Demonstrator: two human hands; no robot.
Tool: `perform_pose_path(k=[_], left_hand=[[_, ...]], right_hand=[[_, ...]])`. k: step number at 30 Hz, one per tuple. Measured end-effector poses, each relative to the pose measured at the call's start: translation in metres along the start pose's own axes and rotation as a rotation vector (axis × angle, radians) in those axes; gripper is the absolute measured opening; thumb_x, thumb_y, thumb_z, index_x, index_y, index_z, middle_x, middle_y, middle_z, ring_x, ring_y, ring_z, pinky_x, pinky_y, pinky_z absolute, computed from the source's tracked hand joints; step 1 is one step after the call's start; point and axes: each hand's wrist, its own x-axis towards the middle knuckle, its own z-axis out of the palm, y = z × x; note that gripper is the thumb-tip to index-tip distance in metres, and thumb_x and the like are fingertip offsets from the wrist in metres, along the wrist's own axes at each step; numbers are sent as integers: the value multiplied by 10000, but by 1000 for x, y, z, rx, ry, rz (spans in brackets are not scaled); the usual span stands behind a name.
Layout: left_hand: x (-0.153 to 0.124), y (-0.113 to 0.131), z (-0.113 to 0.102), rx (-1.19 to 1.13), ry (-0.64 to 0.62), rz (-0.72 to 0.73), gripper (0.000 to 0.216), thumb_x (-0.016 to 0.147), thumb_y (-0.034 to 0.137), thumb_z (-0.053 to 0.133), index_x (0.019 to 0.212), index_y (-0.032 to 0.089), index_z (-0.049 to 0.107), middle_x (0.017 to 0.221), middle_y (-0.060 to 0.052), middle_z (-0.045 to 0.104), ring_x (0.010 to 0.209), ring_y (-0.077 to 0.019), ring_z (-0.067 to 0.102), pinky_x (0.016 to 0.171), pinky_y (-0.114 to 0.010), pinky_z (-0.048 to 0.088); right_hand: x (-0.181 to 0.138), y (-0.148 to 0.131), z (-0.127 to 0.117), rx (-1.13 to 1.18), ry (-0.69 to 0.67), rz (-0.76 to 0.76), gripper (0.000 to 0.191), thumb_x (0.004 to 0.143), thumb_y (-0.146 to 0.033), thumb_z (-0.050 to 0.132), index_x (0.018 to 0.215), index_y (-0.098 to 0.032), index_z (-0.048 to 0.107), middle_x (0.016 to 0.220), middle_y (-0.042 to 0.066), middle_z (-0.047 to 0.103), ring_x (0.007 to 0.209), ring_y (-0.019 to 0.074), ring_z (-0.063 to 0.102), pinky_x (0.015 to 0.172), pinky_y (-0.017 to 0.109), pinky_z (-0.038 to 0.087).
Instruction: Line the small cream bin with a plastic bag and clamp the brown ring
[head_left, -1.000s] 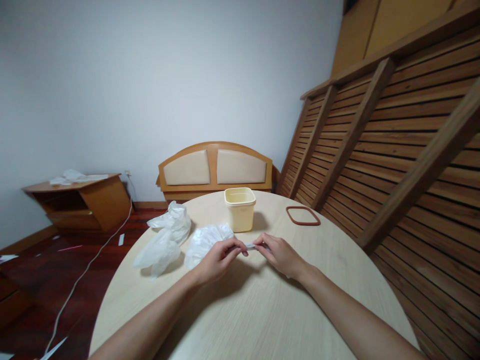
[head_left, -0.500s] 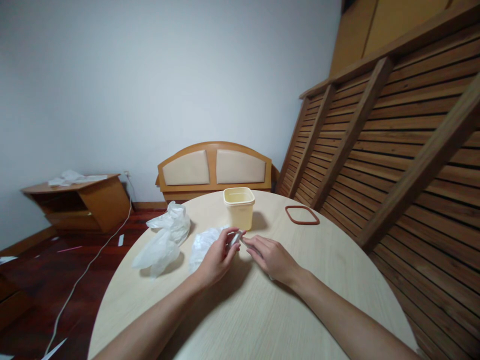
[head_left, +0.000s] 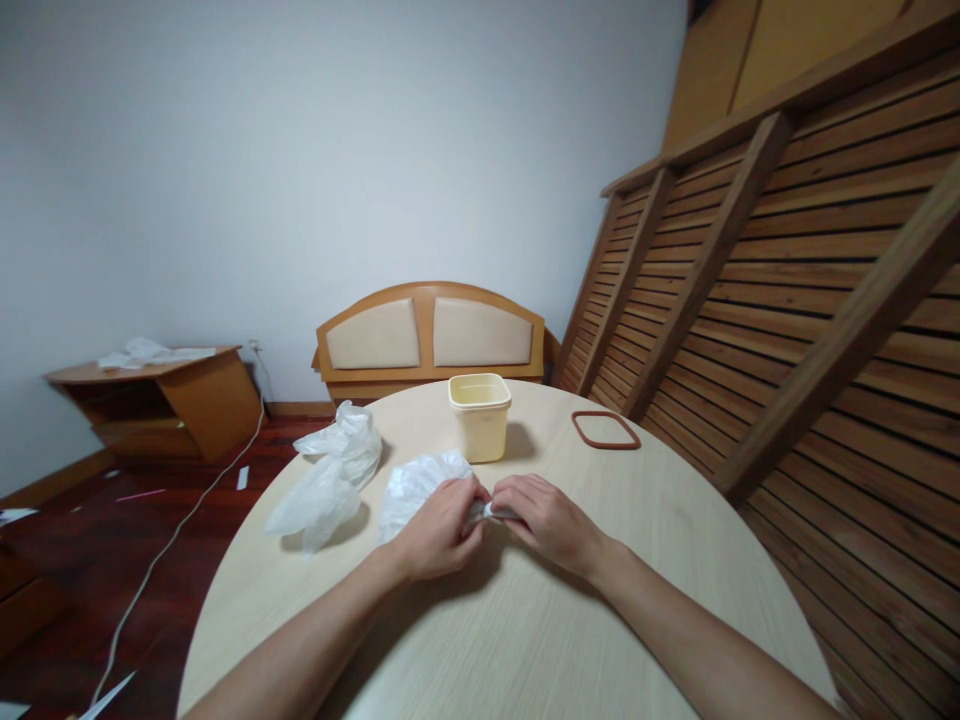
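My left hand (head_left: pixel 448 525) and my right hand (head_left: pixel 551 522) meet low over the middle of the table, fingers closed. Between their fingertips they pinch a narrow, whitish, bunched-up plastic bag (head_left: pixel 489 510), mostly covered by the fingers. Just behind my left hand lies a crumpled white plastic bag (head_left: pixel 417 487); whether it joins the held piece I cannot tell. Beyond the hands stands a pale yellow square container (head_left: pixel 481 432), upright and without a lid. A reddish-brown rounded square ring (head_left: pixel 605 445) lies flat to the right.
More crumpled translucent plastic bags (head_left: pixel 337 480) lie on the left of the round table (head_left: pixel 600 640). A wooden slatted panel (head_left: pixel 787 330) leans along the right side. Past the table stand a headboard (head_left: pixel 431 300) and a low cabinet (head_left: pixel 214 400); a cable (head_left: pixel 169 545) crosses the floor.
Both hands have come lower and slightly nearer to me. The fingers have closed tighter around the held plastic, which now shows as a thin white strip between them.
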Motion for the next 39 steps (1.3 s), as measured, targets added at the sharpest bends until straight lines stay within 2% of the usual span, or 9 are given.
perform_pose_path(k=[5, 10, 15, 18, 23, 28, 31, 35, 39], left_hand=[[-1, -2, 5, -131, 18, 66, 233, 915, 160, 476, 1130, 199, 394, 1020, -91, 609, 902, -199, 578, 809, -354, 487], [0, 0, 9, -216, 51, 32, 161, 940, 178, 444, 1081, 211, 374, 933, -55, 577, 823, -174, 559, 741, -317, 476], [1, 4, 5, -237, 64, -85, 163, 926, 231, 516, 1070, 206, 444, 987, -62, 608, 893, -192, 577, 812, -337, 475], [0, 7, 1, -207, 64, -91, 199, 878, 219, 565, 1063, 201, 494, 1022, -65, 627, 930, -208, 578, 842, -349, 467], [0, 8, -3, -213, 53, -139, 125, 984, 285, 437, 1013, 195, 518, 939, -55, 637, 853, -193, 570, 800, -335, 454], [3, 5, -2, -273, 102, -176, 216, 1034, 354, 365, 1009, 198, 513, 902, -42, 636, 822, -178, 571, 789, -318, 452], [5, 3, -2, -260, 159, -228, 216, 1035, 354, 361, 1012, 200, 512, 893, -41, 636, 803, -181, 571, 766, -317, 451], [6, 5, 1, -275, 153, -218, 209, 1035, 337, 365, 1096, 191, 501, 974, -65, 650, 888, -192, 593, 839, -341, 468], [4, 10, 3, -320, 99, -167, 214, 1036, 314, 362, 1147, 190, 496, 1086, -96, 645, 1000, -204, 598, 923, -372, 474]], right_hand=[[-1, -1, 2, 130, 15, 49, 166, 890, -96, 641, 994, -214, 585, 1102, 68, 674, 1014, 203, 633, 885, 352, 508], [-1, -2, 2, 168, 1, 130, 232, 870, -66, 627, 1044, -210, 576, 1043, 58, 678, 984, 209, 637, 877, 367, 510], [-1, 0, 4, 173, -36, 168, 244, 869, -77, 631, 1067, -202, 561, 1032, 67, 684, 961, 215, 644, 859, 364, 511], [-2, 2, 4, 173, -45, 165, 208, 883, -81, 610, 1049, -196, 562, 1019, 70, 688, 943, 215, 645, 851, 365, 507], [-3, 4, 2, 166, -42, 175, 129, 915, -158, 613, 1029, -203, 570, 991, 68, 695, 922, 211, 642, 830, 353, 502], [-2, 2, -2, 172, -10, 133, 87, 927, -187, 621, 1000, -209, 579, 944, 49, 696, 869, 195, 642, 797, 335, 502], [0, 0, -4, 106, 23, 48, 81, 927, -160, 603, 993, -206, 598, 925, 55, 707, 869, 202, 645, 818, 358, 498], [3, -5, -4, 17, 29, -66, 120, 924, -123, 587, 978, -217, 639, 919, 45, 721, 880, 206, 644, 833, 379, 480], [3, -10, 0, 12, 111, 5, 137, 890, -122, 631, 961, -232, 671, 958, 49, 690, 895, 206, 630, 812, 361, 485]])
